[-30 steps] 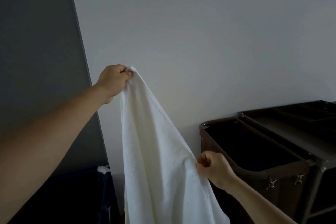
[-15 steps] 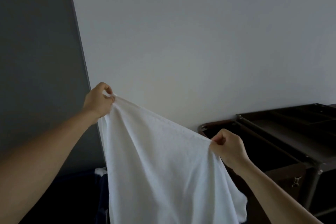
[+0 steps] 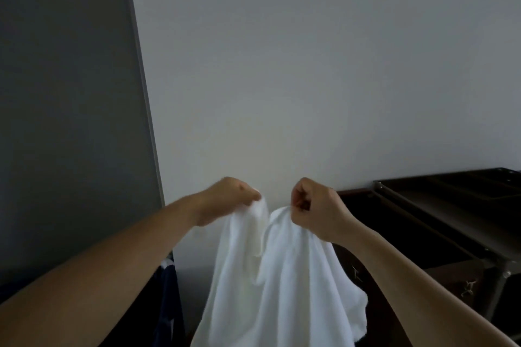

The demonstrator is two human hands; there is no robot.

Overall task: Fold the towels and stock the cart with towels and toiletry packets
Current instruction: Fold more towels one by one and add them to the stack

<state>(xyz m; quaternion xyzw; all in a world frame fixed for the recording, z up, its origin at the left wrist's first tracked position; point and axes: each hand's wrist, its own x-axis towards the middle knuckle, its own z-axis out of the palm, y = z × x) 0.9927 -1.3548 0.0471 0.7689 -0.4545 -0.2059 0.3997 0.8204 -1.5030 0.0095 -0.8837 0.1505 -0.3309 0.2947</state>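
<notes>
Both fists are up near each other: left hand (image 3: pixel 225 200) and right hand (image 3: pixel 315 208) each pinch the white towel (image 3: pixel 282 284), which hangs toward six o'clock, the cart (image 3: pixel 439 220) at three o'clock.

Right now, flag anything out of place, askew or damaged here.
Nothing stands out. The white towel hangs with no visible stain or tear, pinched at its top edge by the left hand and right hand, which are close but apart. The dark cart at right stands upright.
</notes>
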